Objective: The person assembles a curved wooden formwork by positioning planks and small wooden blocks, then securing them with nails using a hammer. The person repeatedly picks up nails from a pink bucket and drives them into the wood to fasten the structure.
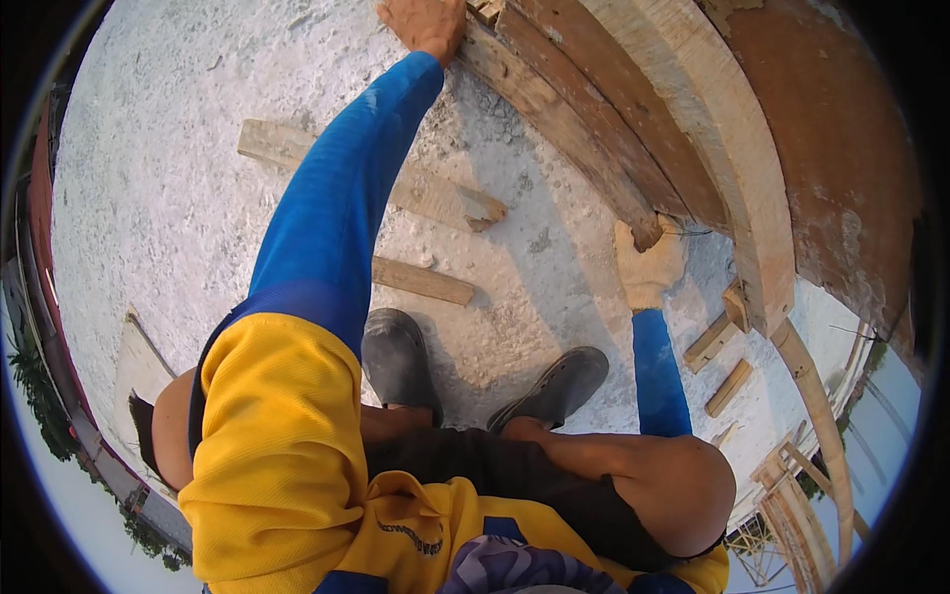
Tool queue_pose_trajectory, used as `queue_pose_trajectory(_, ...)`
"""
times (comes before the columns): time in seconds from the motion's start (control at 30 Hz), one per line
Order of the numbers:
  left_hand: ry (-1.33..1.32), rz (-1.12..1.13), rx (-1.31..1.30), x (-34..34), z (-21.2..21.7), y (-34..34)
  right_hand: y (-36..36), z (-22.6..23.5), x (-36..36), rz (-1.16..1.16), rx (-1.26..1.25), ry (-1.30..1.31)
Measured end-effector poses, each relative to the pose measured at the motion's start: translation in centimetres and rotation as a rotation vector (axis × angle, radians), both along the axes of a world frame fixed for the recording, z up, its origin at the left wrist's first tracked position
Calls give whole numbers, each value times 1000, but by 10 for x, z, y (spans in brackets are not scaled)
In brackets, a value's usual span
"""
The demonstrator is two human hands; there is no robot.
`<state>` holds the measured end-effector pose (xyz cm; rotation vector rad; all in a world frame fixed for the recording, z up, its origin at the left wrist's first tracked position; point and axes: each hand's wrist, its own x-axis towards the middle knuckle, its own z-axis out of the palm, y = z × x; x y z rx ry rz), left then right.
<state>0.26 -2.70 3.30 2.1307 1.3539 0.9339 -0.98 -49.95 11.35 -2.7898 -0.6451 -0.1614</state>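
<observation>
Along the side of a large wooden panel (604,119) runs a rough wooden plank (554,119), slanting from the top centre down to the right. My left hand (426,22), bare below a blue sleeve, is at the plank's far end. The picture's top edge cuts off most of its fingers, so its grip does not show. At the near end my right hand (651,262), in a pale work glove, is closed around the plank's tip. A curved light wooden strip (727,129) is on the panel's face.
Loose wood pieces lie on the dusty pale ground: a longer board (435,198) under my left arm, a shorter batten (424,280) near my dark clogs (401,361), and small offcuts (728,386) at the right. Stacked timber (797,525) stands at the lower right.
</observation>
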Motion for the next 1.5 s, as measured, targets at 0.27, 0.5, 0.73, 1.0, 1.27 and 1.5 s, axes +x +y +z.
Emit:
queue_pose_trajectory(0.27, 95, 0, 48, 3, -7, 2, 5, 4, -1, 12, 48, -23)
queue_pose_trajectory(0.5, -163, 54, -65, 6, -11, 6, 2, 4, 0, 76, 50, -47)
queue_pose_trajectory(0.73, 58, -99, 206, -3, -22, 13, 2, 3, 0, 76, 55, -76)
queue_pose_trajectory(1.0, -164, 39, -33, 5, -21, 6, 4, 4, -1, 31, 48, -41)
queue_pose_trajectory(1.27, -200, 83, -15, 6, -37, 13, 1, -2, -1, 17, 22, -61)
queue_pose_trajectory(1.5, -121, 1, -125, 3, -36, 13, 3, 1, -1, 16, 25, -44)
